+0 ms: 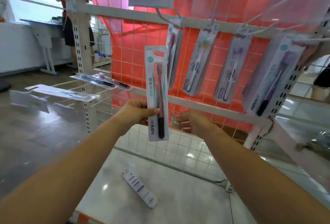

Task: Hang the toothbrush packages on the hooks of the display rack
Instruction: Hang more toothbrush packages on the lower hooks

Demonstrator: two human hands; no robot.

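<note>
Flat glossy toothbrush package (158,93), left hand (137,111).

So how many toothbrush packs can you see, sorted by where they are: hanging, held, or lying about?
Hanging on the rack's hooks: 4, from the leftmost pack to the rightmost pack
Held in the left hand: 1, the pink-brush pack
Lying on the side shelf: 2
Lying on the lower shelf: 1
Total: 8

Light: bright daylight from the window (34,7) at upper left.
Glare: white spots on the glossy floor tiles (178,150).
Blur: right hand (192,122) and right-edge packages smeared; held toothbrush package (158,95) sharp.
Distortion: wide-angle bending of the rack upright (79,45).
</note>
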